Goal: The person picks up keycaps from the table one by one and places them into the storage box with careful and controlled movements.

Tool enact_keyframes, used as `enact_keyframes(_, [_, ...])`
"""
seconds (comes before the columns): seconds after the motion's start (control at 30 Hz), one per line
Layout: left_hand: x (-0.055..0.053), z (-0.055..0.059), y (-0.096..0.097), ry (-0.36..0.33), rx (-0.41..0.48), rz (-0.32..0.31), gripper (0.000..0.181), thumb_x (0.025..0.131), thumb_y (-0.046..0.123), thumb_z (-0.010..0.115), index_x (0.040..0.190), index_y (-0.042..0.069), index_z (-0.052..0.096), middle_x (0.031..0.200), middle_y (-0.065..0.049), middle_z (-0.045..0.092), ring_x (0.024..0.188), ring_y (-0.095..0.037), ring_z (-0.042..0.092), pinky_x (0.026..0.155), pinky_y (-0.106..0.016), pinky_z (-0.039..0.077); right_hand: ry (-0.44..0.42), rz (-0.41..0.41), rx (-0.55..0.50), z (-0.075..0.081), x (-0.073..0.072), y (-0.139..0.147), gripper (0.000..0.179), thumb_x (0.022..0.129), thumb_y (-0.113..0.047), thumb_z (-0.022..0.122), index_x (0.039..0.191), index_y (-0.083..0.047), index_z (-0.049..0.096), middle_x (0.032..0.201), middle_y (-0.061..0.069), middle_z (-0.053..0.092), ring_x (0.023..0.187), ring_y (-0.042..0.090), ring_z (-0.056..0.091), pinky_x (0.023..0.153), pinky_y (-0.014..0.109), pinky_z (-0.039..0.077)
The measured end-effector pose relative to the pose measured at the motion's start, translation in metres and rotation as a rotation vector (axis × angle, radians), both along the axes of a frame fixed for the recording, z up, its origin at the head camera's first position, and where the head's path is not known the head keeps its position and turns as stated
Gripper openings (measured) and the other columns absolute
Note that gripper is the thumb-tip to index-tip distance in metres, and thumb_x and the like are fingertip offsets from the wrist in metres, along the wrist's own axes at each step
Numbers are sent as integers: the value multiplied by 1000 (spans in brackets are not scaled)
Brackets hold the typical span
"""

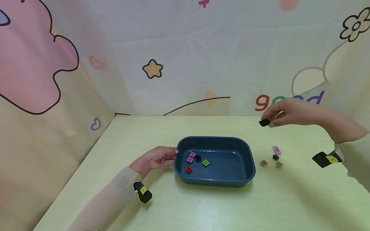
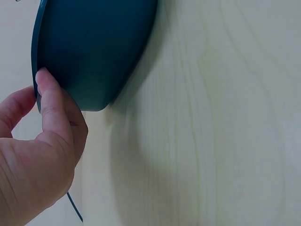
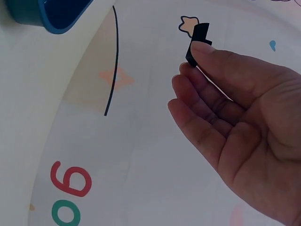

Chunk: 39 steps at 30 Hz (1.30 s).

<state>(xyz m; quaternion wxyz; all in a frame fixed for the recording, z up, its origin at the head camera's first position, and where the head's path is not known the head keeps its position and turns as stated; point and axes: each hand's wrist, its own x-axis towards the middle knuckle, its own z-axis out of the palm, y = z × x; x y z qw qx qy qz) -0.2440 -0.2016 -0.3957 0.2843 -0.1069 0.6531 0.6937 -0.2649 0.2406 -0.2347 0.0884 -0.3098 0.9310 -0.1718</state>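
Note:
My left hand (image 1: pixel 157 158) grips the left end wall of a dark blue rectangular tub (image 1: pixel 228 165), its thumb and fingers at the rim. Raised above the table at the right, my right hand (image 1: pixel 293 111) pinches a small black toy brick (image 1: pixel 264 123) between thumb and fingertips. In the right wrist view the black brick (image 3: pixel 199 34) juts past the thumb tip. Inside the tub, towards its left, lie two pink bricks (image 1: pixel 189 159), a black brick (image 1: pixel 198 158), a green brick (image 1: pixel 205 162) and a red-orange brick (image 1: pixel 189 169).
On the table (image 1: pixel 202 208) right of the tub lie a pink brick (image 1: pixel 276 150), a small black brick (image 1: pixel 276 157) and two tan bricks (image 1: pixel 264 163). A printed cloth (image 1: pixel 179 38) hangs behind the table and along its left side.

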Motion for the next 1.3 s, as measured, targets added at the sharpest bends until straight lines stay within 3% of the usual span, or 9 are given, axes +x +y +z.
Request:
enact_keyframes(0.2, [0,0,1,-3,-7,12,45,105,11,55,147,-5,48,85,2,71,72,-5,69,69,-15,61,-39,42,-21,7,-4,-23,31,91,-10,76,121,-3,71,107,3,74,92,-1,67,79,16,57])
enact_keyframes(0.53, [0,1,0,-12,-4,17,46,105,12,54,148,-4,48,85,2,72,73,-5,69,69,-15,61,-69,117,-63,10,-7,-56,30,92,-8,75,121,-1,70,110,7,75,100,19,72,85,25,63])
enact_keyframes(0.9, [0,-1,0,-9,4,14,45,105,11,54,147,-4,48,84,2,71,71,-5,69,68,-15,61,-111,161,-86,6,-5,-85,29,91,-8,76,119,-1,72,112,11,74,100,20,70,91,35,64])
enact_keyframes(1.3, [1,0,1,-10,15,10,46,105,11,53,148,-5,46,84,2,71,73,-6,68,69,-15,61,-151,230,-76,-7,-17,-117,26,91,-8,75,117,-2,73,111,12,74,99,20,69,94,41,62])
